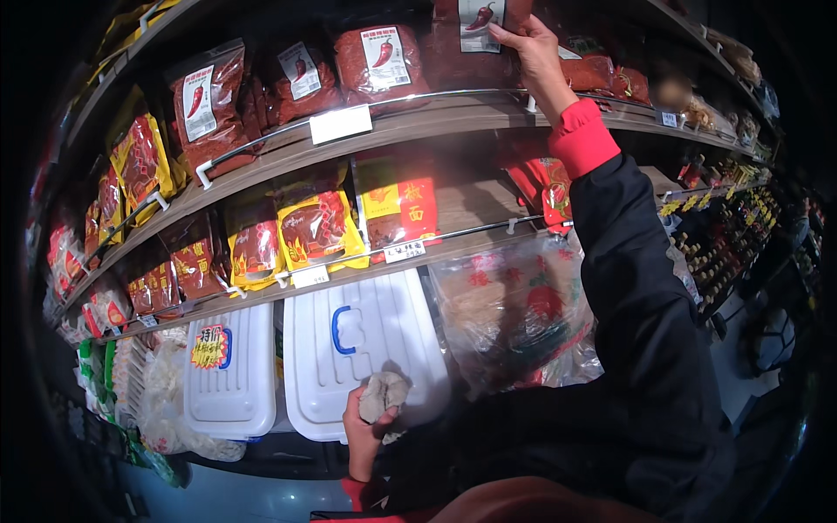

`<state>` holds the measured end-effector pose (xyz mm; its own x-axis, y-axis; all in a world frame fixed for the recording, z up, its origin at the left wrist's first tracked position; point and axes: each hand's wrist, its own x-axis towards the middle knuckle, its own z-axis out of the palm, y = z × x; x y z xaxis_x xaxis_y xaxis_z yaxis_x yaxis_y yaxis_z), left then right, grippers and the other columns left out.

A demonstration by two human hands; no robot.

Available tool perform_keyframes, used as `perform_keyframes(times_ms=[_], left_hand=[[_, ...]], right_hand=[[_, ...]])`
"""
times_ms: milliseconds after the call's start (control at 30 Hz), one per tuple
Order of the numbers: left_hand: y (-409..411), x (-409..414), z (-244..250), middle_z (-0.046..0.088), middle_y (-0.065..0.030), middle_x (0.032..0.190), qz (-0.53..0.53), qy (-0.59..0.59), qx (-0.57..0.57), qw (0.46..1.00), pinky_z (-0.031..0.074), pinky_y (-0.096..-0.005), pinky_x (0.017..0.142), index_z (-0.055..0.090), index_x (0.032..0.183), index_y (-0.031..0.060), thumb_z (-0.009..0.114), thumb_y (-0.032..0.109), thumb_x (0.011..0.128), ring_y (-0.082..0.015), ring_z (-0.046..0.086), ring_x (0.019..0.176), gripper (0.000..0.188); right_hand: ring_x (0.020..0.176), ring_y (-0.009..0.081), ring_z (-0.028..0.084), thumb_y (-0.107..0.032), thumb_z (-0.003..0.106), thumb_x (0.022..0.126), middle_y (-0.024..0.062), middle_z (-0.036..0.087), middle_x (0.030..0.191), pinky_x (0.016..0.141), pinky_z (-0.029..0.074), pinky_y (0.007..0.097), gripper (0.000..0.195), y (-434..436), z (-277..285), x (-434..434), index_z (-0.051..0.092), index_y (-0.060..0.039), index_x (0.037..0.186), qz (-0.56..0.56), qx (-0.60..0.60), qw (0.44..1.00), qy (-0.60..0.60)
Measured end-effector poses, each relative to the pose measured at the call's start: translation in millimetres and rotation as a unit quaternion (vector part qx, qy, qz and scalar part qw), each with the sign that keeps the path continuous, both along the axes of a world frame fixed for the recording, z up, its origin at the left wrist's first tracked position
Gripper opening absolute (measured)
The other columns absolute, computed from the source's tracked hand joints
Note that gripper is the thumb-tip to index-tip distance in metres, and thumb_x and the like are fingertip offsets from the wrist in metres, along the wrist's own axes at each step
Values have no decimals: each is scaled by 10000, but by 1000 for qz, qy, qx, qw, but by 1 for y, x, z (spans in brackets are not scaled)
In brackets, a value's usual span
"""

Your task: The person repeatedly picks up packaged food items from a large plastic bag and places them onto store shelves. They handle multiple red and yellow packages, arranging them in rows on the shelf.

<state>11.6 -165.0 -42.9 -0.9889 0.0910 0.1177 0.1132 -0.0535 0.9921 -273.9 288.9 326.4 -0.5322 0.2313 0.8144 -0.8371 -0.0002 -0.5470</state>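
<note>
At the top shelf, my right hand (540, 60) grips a clear bag of red chili powder (446, 62) by its right side. The thumb lies over the bag's white label, which shows a chili pepper; the other fingers are partly hidden behind it. The bag's upper part leaves the view. Lower down, my left hand (363, 428) holds a crumpled grey cloth (384, 397) in front of a large white plastic storage box lid (392, 314). More chili powder bags (392, 62) stand left of the held one, behind the shelf's rail.
The upper shelf (458, 121) has a metal guard rail. Yellow and red spice packets (320, 229) stand on the middle shelf, left of a bare stretch of board (467, 189). Below are a smaller white box (230, 392) and a clear plastic sack (516, 307). Capped bottles (713, 261) fill racks at right.
</note>
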Motion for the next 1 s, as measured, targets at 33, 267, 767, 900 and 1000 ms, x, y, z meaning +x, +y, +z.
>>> perform_keyframes(times_ms=[33,267,767,900,1000], left_hand=[[-1,1,0,677,-99,1071,3,0,-4,1000,508,-314,898,562,1198,-9,831,203,774,-160,638,991,545],[2,0,1,670,-91,1069,9,8,-16,1000,501,-310,909,561,1191,-5,856,225,770,-159,630,1000,563],[-5,-6,-10,619,-73,1128,4,35,-30,999,484,-292,918,548,1206,5,841,140,775,-152,595,1019,538],[-10,-3,-8,609,-83,1150,4,36,18,999,476,-295,924,536,1242,-3,756,68,810,-160,585,1028,490],[1,6,6,573,-161,1280,27,-15,187,982,475,-361,978,468,1384,-7,634,209,908,-251,593,1120,548]], right_hand=[[879,124,660,-12,782,821,49,710,1002,826,535,283,303,-9,2,-3,667,-22,1101,15,-6,999,-38],[926,192,690,-55,743,869,119,714,1053,860,552,337,288,-5,-4,-22,660,12,1137,27,64,967,-246],[1063,433,553,-177,786,773,240,552,1160,886,486,504,717,-54,-39,72,422,38,1352,-506,354,779,108],[1192,459,526,-151,735,834,275,465,1322,977,477,483,659,-67,-106,170,429,8,1396,-315,431,842,83],[1097,449,592,-120,737,839,254,411,1410,918,520,463,671,-64,-153,251,416,-25,1421,-132,450,877,-105]])
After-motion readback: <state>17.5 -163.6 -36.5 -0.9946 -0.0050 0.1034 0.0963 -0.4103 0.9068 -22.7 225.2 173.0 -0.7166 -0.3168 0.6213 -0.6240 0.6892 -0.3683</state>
